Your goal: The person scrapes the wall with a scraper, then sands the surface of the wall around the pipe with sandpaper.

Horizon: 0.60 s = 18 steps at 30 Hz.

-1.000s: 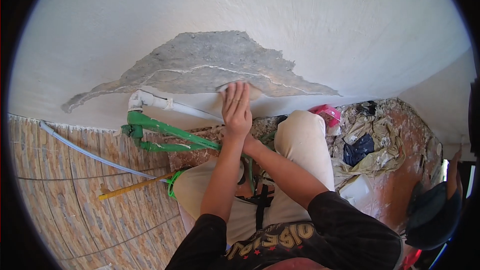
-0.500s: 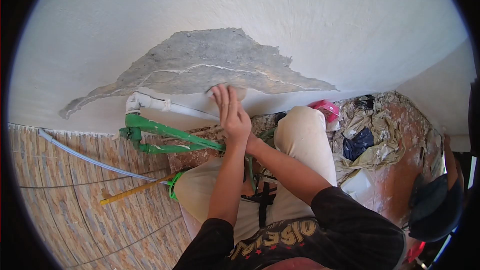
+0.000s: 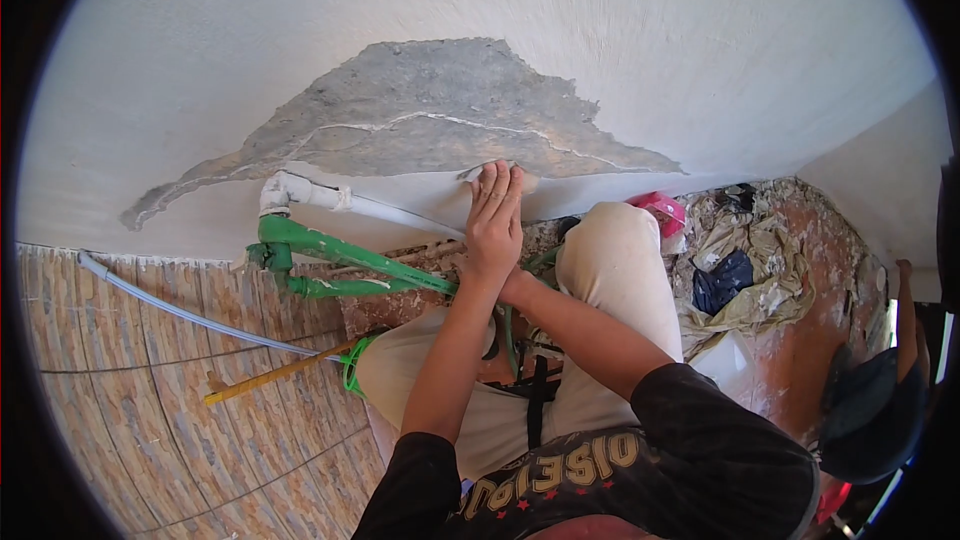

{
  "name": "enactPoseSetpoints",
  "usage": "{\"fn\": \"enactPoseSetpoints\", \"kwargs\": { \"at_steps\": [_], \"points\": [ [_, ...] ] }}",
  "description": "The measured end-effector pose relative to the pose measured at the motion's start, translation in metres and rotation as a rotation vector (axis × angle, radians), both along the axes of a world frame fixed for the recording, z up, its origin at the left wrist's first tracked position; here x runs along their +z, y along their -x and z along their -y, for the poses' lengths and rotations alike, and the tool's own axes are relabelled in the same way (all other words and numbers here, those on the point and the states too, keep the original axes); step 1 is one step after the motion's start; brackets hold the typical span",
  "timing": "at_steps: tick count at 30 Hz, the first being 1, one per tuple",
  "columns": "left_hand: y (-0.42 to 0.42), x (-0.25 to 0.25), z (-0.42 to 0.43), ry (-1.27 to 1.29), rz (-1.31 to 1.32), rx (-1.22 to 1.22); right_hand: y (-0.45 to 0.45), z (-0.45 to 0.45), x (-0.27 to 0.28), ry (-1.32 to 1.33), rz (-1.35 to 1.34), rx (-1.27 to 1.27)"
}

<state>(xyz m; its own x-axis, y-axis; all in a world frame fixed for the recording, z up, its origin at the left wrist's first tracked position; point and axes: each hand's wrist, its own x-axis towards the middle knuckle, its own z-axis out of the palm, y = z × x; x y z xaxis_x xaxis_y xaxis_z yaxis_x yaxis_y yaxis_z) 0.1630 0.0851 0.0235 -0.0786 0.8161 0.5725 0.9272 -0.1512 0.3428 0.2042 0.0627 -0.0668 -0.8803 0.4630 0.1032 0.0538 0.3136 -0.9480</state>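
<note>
My left hand is at the lower edge of a bare grey patch in the white plastered wall. Its fingers are stretched out side by side, lying flat against a pale, thin, flat piece that touches the wall. Most of that piece is covered, so its kind does not show. My right hand crosses beneath the left wrist; its fingers are hidden behind the left hand. Just left of my hands, a white pipe runs along the wall base, beside green pipes.
A yellow stick and a pale hose lie over patterned tiles. Right of my knee are a pink bag, a dirty crumpled sheet and a dark bag. Another person is at the far right.
Both hands and the pale flat piece have slid right along the lower edge of the grey patch. The view has shifted slightly.
</note>
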Motion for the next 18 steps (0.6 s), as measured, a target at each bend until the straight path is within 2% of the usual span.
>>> {"fn": "enactPoseSetpoints", "kwargs": {
  "at_steps": [2, 4, 5, 9, 11, 12, 15, 16, 18],
  "points": [
    [-0.001, 0.000, 0.000, -0.003, -0.012, -0.014, 0.000, -0.002, 0.001, -0.022, 0.021, 0.013],
    [-0.005, 0.004, -0.002, 0.174, -0.028, -0.174, 0.005, -0.005, 0.003, -0.043, 0.040, 0.028],
    [-0.007, 0.001, -0.003, 0.195, -0.046, -0.176, 0.005, -0.007, 0.004, -0.053, 0.051, 0.035],
    [-0.015, 0.017, -0.001, 0.074, -0.011, -0.159, 0.001, -0.007, 0.005, -0.102, 0.097, 0.027],
    [-0.019, 0.019, 0.002, -0.203, 0.056, 0.047, -0.004, -0.006, 0.004, -0.112, 0.119, 0.025],
    [-0.021, 0.023, 0.005, -0.196, 0.059, 0.049, -0.007, -0.005, 0.004, -0.112, 0.133, 0.032],
    [-0.025, 0.030, 0.013, -0.405, 0.051, 0.305, 0.001, -0.013, 0.005, -0.114, 0.170, 0.059],
    [-0.027, 0.027, 0.017, -0.401, 0.051, 0.304, 0.013, -0.014, 0.010, -0.117, 0.180, 0.063],
    [-0.036, 0.028, 0.030, -0.362, 0.848, 0.594, 0.004, -0.014, 0.011, -0.120, 0.201, 0.071]
  ]
}}
